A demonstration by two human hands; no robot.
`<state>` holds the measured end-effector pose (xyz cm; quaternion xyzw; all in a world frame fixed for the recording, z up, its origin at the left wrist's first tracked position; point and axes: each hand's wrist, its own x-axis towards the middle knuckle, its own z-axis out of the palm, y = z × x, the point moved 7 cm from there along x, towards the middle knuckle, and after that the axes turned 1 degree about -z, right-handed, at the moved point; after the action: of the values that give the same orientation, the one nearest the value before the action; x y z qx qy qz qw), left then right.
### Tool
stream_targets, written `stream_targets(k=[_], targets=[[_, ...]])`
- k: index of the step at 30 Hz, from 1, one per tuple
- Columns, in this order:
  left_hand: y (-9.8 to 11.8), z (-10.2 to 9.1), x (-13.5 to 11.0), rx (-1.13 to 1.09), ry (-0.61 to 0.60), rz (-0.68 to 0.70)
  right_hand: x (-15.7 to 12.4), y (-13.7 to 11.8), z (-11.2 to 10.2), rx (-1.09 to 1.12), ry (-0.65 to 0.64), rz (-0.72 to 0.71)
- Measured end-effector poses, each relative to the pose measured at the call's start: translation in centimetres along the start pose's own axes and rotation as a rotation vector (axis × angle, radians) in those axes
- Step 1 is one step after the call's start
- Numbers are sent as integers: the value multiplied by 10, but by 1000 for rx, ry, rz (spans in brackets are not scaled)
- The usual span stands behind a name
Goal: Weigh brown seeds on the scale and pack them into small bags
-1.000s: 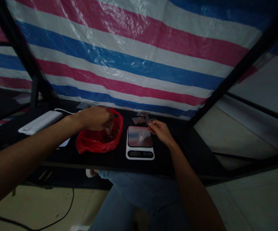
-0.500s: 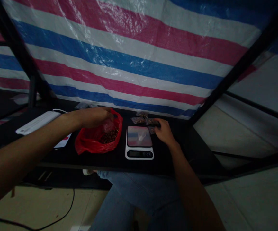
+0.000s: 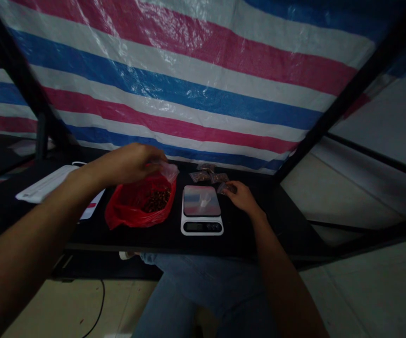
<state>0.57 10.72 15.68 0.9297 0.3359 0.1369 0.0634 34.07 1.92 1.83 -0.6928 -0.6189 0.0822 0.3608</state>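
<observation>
My left hand [image 3: 132, 163] hovers above an open red plastic bag [image 3: 137, 206] of small dark reddish pieces [image 3: 156, 201], its fingers pinched on a small clear plastic bag [image 3: 169, 170]. To the right of the red bag stands a white kitchen scale [image 3: 202, 209] with a shiny platform. My right hand [image 3: 243, 197] lies on the black table [image 3: 245, 234] beside the scale, fingers curled over a small filled packet [image 3: 225, 188]. Three more small filled packets [image 3: 206, 174] lie just behind the scale.
A white flat device [image 3: 42, 185] with a cable and a white card [image 3: 92, 209] lie at the table's left. A striped red, white and blue tarp [image 3: 188, 89] hangs behind. Black frame bars [image 3: 343, 98] slant at both sides. My jeans-clad knees [image 3: 203, 291] are under the table edge.
My left hand has lifted out of the red bag with the clear bag. My right hand moved from above the scale to the table right of it, setting a packet down.
</observation>
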Motion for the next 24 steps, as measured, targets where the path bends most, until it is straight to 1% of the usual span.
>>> stream_targets(k=[2,3,5,6,9,11,13,15,16,17,19,21,22,24], targets=[[17,-1,11,-80,101,16,1,-2,-4,15,57,6],[24,4,18,-130,149,3,1,-4,-6,22,86,6],[36,24,37,-196,184,11,3,-10,-8,33,136,-1],[39,37,47,-184,190,2,3,-13,-10,49,160,-8],[38,79,68,-122,160,-78,2,-26,-14,124,224,-45],[37,98,72,-102,142,-99,0,-34,-17,163,264,-71],[36,104,70,-75,159,-127,-3,-43,-19,186,289,-102],[39,100,64,-82,215,-126,-6,-54,-20,216,295,-151],[42,96,61,-143,233,-113,-7,-61,-19,230,292,-182],[46,94,59,-255,224,-98,-8,-68,-18,239,287,-216],[54,97,57,-586,122,-81,-11,-84,-16,243,270,-282],[60,104,54,-903,-15,-111,-14,-99,-13,236,250,-341],[62,107,51,-1016,-61,-140,-16,-105,-12,231,243,-366],[61,111,45,-1178,-108,-207,-19,-116,-11,226,238,-411]])
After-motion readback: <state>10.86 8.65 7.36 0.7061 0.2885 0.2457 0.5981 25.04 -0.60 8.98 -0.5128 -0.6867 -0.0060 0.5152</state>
